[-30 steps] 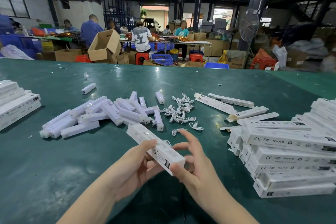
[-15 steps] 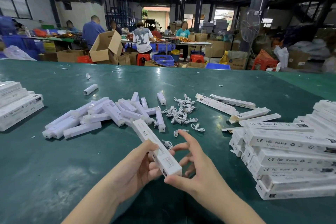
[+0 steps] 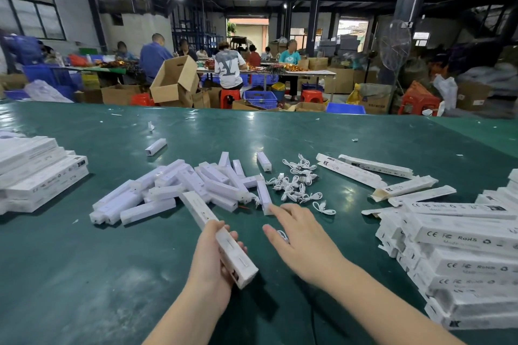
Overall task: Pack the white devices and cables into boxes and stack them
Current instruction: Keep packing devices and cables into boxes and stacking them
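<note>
L hand [image 3: 208, 263] fingers clamped on long white carton [image 3: 221, 241]; R hand [image 3: 301, 241] fingers apart.

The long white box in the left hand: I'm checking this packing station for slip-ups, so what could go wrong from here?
1. The left hand alone holds the long white box, so it might slip or tilt.
2. The right hand, open, reaches toward the cables; these lie tangled together, so several may lift at once.
3. The box stack at right is uneven and could slide.
</note>
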